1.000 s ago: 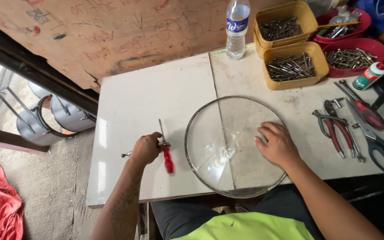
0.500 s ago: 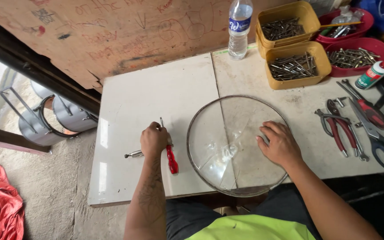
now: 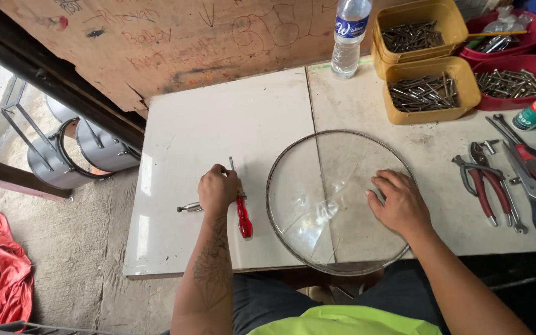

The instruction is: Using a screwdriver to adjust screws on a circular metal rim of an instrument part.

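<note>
A: What is the left hand [image 3: 217, 189] doing?

B: It lies on the white tabletop [image 3: 218, 118] near the front edge, fingers curled down over the shaft of a red-handled screwdriver [image 3: 242, 208]. The handle sticks out toward the front edge; the metal tip shows just past the knuckles. Whether the fingers fully clasp the shaft, I cannot tell.

A: And the small metal piece?

B: A short silvery knob [image 3: 190, 208] lies just beside that hand, toward the left edge.

A: The right hand [image 3: 399, 203]?

B: Flat, fingers spread and relaxed, pressing on the round glass lid [image 3: 317, 192], on its right side. The lid lies flat at the front edge, its rim hanging slightly over it.

A: What else is on the tabletop?

B: Pliers [image 3: 488, 186] toward the right edge, yellow trays of screws [image 3: 429, 90] at the back right, and a water bottle [image 3: 348, 37] at the back edge.
</note>
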